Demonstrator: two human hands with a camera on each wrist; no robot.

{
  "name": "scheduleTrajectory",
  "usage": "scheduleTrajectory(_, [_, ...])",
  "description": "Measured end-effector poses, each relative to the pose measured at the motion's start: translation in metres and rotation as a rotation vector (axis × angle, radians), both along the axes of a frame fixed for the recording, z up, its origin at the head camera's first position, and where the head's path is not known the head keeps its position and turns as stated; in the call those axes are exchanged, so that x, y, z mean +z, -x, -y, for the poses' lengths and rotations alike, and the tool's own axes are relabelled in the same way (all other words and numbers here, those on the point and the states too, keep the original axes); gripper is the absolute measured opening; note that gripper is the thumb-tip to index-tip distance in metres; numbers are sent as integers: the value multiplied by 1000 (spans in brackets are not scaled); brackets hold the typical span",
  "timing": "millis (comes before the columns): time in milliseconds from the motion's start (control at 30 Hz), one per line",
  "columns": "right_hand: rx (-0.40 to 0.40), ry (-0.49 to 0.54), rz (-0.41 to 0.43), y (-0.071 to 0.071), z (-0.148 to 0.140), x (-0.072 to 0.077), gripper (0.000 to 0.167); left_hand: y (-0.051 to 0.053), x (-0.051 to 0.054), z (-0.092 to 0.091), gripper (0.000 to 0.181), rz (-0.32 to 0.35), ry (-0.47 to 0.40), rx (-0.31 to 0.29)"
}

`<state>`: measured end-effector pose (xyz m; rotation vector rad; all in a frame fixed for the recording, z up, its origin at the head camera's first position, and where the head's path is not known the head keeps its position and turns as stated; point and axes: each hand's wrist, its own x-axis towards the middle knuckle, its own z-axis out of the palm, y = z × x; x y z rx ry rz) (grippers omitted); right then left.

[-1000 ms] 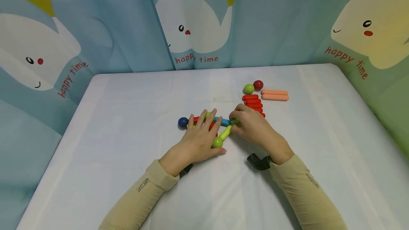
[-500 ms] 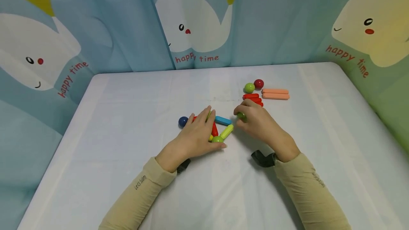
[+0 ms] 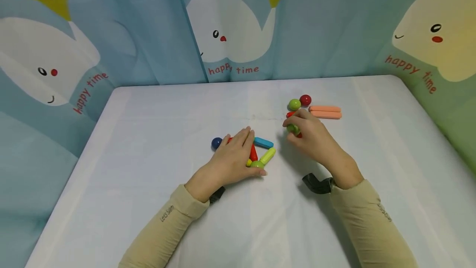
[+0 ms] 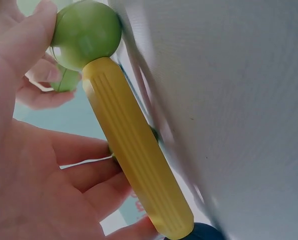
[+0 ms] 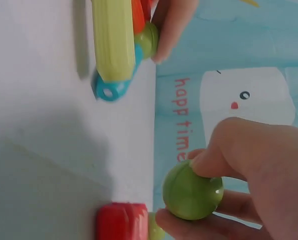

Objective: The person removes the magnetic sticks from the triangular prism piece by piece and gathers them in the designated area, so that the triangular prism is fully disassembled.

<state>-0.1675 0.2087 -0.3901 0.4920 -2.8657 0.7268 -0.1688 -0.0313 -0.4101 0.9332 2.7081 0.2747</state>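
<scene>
My left hand (image 3: 232, 158) lies over a joined shape of coloured rods and balls, fingers stretched across it. In the left wrist view its thumb touches a green ball (image 4: 89, 35), and a yellow rod (image 4: 139, 150) runs from that ball to a dark blue ball (image 4: 205, 232). A blue rod (image 3: 263, 142) and a yellow-green rod (image 3: 268, 156) stick out on the right with free ends; a red rod (image 3: 253, 153) shows between. My right hand (image 3: 316, 137) pinches another green ball (image 5: 191, 191) between thumb and fingers, above the loose red rods (image 5: 121, 222), which it mostly hides.
Behind the right hand lie a loose green ball (image 3: 294, 104) and a dark red ball (image 3: 305, 100). Two orange rods (image 3: 325, 112) rest side by side to their right. The white table (image 3: 167, 111) ends at a whale-print curtain (image 3: 316, 24) at the back.
My right hand has carried its green ball away from the ends of the blue and yellow-green rods, back and right over the red rods. The left hand's fingers have drawn closer together.
</scene>
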Motion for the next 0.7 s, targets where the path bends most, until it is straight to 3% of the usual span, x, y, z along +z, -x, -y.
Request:
scheduleTrajectory(333, [10, -31, -87, 20, -13, 14, 20, -1, 0, -2, 111, -14, -11, 2])
scheduleTrajectory(700, [-5, -119, -77, 54, -14, 19, 24, -1, 1, -2, 111, -15, -6, -3])
